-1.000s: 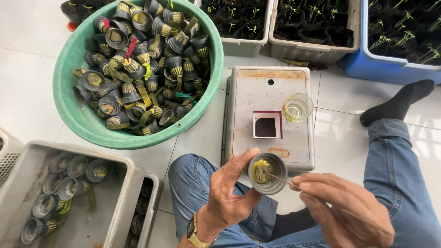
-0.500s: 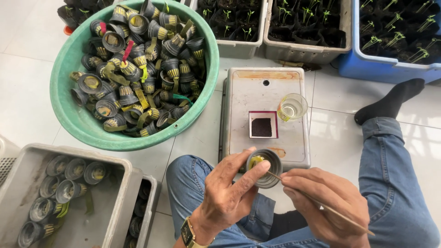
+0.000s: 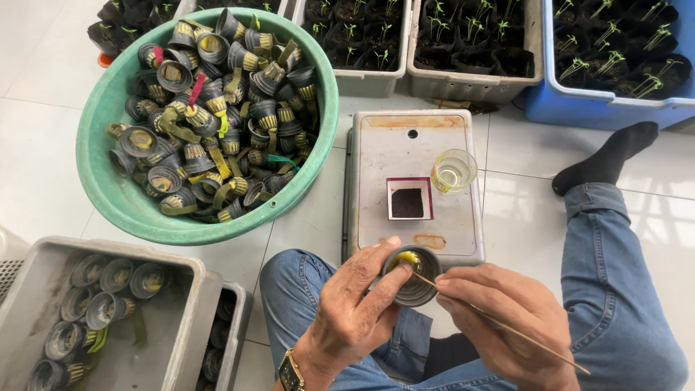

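White tiled floor point(image 3: 43, 130), and the person sits on it in jeans, one socked foot point(image 3: 612, 156) out at the right of the frame. Low in the centre, the left hand point(image 3: 355, 311) is wrapped around a small dark pot point(image 3: 414, 275), thumb and fingers closed on its side, holding it just over the near edge of a grey stool point(image 3: 376, 156). The right hand point(image 3: 507, 318) pinches a thin stick point(image 3: 499, 326), fingers closed on it, and the tip reaches into the pot's mouth beside a yellow bit inside. On the stool sit a square red-rimmed dish point(image 3: 409, 199) of dark grains and, just right of it, a clear glass point(image 3: 454, 170) of liquid. Upper left, a green basin point(image 3: 108, 195) is heaped with more pots. Lower left, a grey tray point(image 3: 32, 286) holds a few pots in rows. Along the top edge, grey crates point(image 3: 470, 87) and a blue crate point(image 3: 615, 112) carry green seedlings in black pots.
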